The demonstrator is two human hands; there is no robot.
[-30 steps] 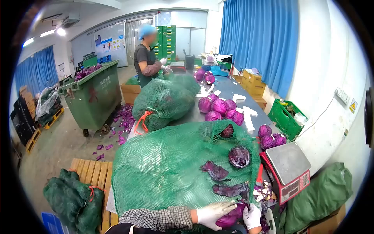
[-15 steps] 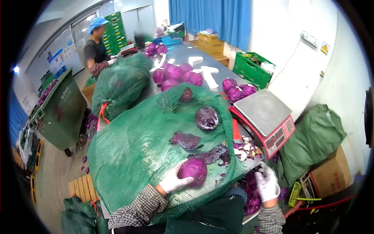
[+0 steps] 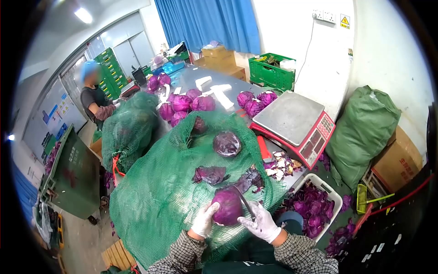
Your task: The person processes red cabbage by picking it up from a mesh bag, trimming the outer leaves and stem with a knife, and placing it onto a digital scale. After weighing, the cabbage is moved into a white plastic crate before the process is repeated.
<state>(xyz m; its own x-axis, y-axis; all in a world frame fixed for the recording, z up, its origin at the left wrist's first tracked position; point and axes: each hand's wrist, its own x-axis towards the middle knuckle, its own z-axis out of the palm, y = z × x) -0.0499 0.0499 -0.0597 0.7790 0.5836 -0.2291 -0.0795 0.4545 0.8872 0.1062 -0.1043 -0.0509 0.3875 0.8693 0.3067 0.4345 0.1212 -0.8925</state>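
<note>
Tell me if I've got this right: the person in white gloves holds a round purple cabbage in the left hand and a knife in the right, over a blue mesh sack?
Not quite: the head view shows the mesh sack is green, not blue. The rest holds: the gloved left hand grips the round purple cabbage, and the right hand holds a knife against it.

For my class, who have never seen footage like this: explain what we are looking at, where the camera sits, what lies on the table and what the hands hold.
There is no machine here. The round, bent picture comes from a camera worn on a person's head, looking forward and down at their own two gloved hands. The left hand grips a red cabbage. The right hand holds a knife whose blade lies against that cabbage. Both rest over a big green net sack on a long table. On the sack lie another cabbage head and loose purple leaves. Beside it stands a red weighing scale, and a white crate of trimmings sits lower right. More cabbages lie farther along, where another person works.
</note>
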